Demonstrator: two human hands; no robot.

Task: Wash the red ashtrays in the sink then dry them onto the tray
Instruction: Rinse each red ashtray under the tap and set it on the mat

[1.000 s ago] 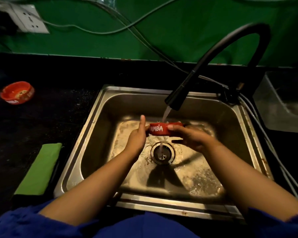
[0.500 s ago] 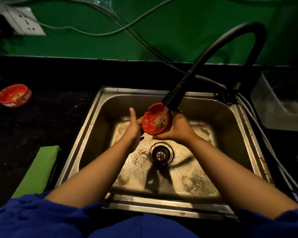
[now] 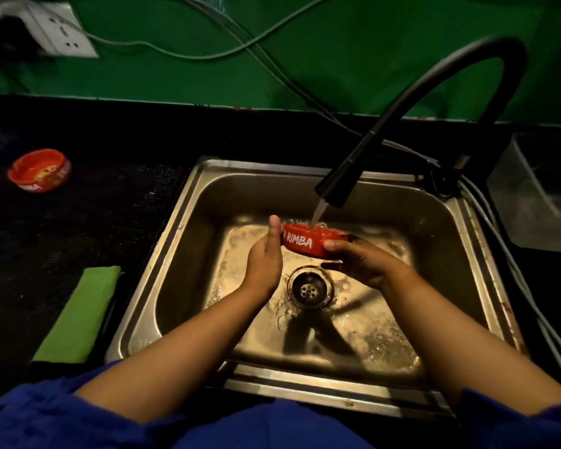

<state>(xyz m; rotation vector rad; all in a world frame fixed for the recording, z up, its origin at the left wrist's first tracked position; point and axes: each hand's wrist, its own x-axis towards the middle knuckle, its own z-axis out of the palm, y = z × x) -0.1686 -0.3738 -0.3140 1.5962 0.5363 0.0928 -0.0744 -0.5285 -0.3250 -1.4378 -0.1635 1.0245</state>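
From the head view, the person is holding a red ashtray (image 3: 308, 243) low over the sink (image 3: 418, 222), right under the stream of water (image 3: 318, 215) that is running from the black faucet (image 3: 434, 102) into its hollow, just above and behind the drain (image 3: 309, 288). The right hand (image 3: 360, 264) is pinching the ashtray's near wall, thumb on the outside. The left hand (image 3: 264, 264) is pressing against its left end with the thumb standing straight up; its fingers are hidden behind, so I cannot tell whether it is gripping or only steadying. This looks like the rinsing part of the washing step. The next move is probably calling for turning the ashtray so that water is reaching every side, then drying it with the green cloth (image 3: 78, 309) lying on the counter (image 3: 78, 222) left of the sink and setting it in the clear tray (image 3: 538, 196) at the right edge. A second ashtray (image 3: 39, 170) is waiting far left on the counter, seemingly unwashed. White lettering on the held ashtray is reading "RIMBA", with any letters before it covered by the left thumb. The second ashtray is also showing white print on its side, too small to read.
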